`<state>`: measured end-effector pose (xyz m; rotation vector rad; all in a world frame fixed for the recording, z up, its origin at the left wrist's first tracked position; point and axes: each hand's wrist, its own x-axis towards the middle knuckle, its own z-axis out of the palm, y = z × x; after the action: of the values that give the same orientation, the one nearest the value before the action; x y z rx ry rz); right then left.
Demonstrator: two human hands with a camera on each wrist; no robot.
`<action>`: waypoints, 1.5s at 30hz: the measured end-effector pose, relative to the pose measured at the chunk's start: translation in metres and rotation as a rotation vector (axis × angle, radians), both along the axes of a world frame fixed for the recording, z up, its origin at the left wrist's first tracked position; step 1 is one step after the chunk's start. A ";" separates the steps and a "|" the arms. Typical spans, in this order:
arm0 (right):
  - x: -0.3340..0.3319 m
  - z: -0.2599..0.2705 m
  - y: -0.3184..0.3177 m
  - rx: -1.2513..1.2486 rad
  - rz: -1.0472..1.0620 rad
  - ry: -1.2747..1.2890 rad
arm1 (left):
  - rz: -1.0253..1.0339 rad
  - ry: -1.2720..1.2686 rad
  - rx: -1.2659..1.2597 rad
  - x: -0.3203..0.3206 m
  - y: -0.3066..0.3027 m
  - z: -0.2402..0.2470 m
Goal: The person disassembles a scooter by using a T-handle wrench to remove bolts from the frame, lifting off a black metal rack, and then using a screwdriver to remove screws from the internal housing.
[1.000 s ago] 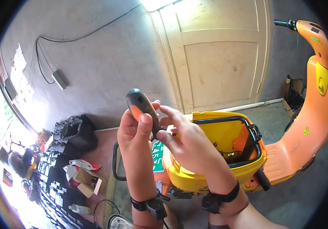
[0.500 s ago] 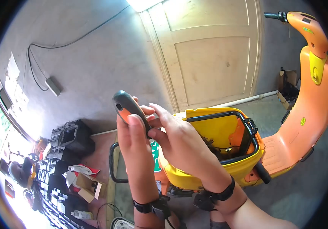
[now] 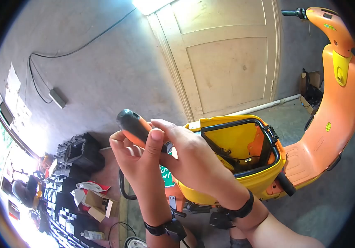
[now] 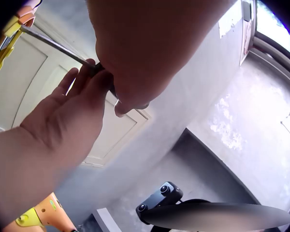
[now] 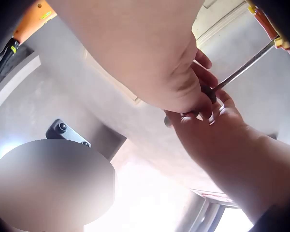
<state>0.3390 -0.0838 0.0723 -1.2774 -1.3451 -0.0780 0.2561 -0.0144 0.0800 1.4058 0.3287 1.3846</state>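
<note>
A screwdriver with a black and orange handle [image 3: 132,127] is held up in front of the wall, its handle leaning to the upper left. My left hand [image 3: 142,161] grips this handle, thumb along its side. At the handle's lower end, my right hand [image 3: 200,159] pinches with thumb and fingers. The metal shaft [image 4: 53,44] sticks out past the fingers in the left wrist view; the right wrist view shows the same shaft [image 5: 246,65]. Behind and below the hands stands an orange and yellow scooter [image 3: 305,159], its yellow seat compartment [image 3: 185,184] uncovered.
A black frame [image 3: 277,155] rims the compartment, with cables inside. Beyond the scooter is a closed cream door [image 3: 227,74]. On the floor to the left are a cardboard box [image 3: 97,211], a bottle [image 3: 92,235] and black crates [image 3: 80,153].
The screwdriver's handle has tilted further over to the left, and my left hand has turned with it. My right hand stays at its lower end. The head view has shifted slightly.
</note>
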 end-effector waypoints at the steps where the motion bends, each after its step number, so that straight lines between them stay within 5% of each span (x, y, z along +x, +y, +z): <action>1: 0.002 -0.001 -0.001 -0.001 0.000 0.001 | 0.044 -0.015 0.040 0.001 0.002 -0.003; 3: 0.006 -0.006 0.002 -0.060 0.007 0.016 | 0.089 -0.027 0.079 0.002 0.006 -0.006; 6: 0.009 0.000 -0.001 -0.073 0.111 0.042 | -0.235 -0.078 0.065 -0.004 0.015 -0.003; 11: 0.009 -0.008 0.006 -0.110 0.201 0.117 | -0.288 -0.097 0.092 -0.006 0.021 -0.003; 21: 0.004 -0.007 0.006 0.079 -0.026 -0.054 | 0.296 -0.083 0.147 0.011 0.002 -0.007; 25: 0.011 -0.003 0.006 0.042 -0.010 -0.006 | 0.305 -0.020 0.352 0.011 0.013 -0.012; 27: 0.013 -0.004 0.005 -0.011 0.016 -0.023 | 0.117 -0.061 0.120 0.008 0.005 -0.003; 32: 0.005 -0.007 0.009 -0.064 0.161 0.033 | -0.095 -0.107 0.073 -0.003 0.014 0.001; 41: -0.005 -0.002 0.002 0.059 0.038 -0.057 | 0.033 -0.066 0.071 -0.001 -0.002 0.001; 45: 0.004 0.002 -0.003 0.034 0.104 0.043 | 0.161 -0.037 0.299 0.004 0.007 -0.008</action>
<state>0.3428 -0.0872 0.0744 -1.1723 -1.3658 -0.0010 0.2601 -0.0076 0.0722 1.6222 0.2204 1.6413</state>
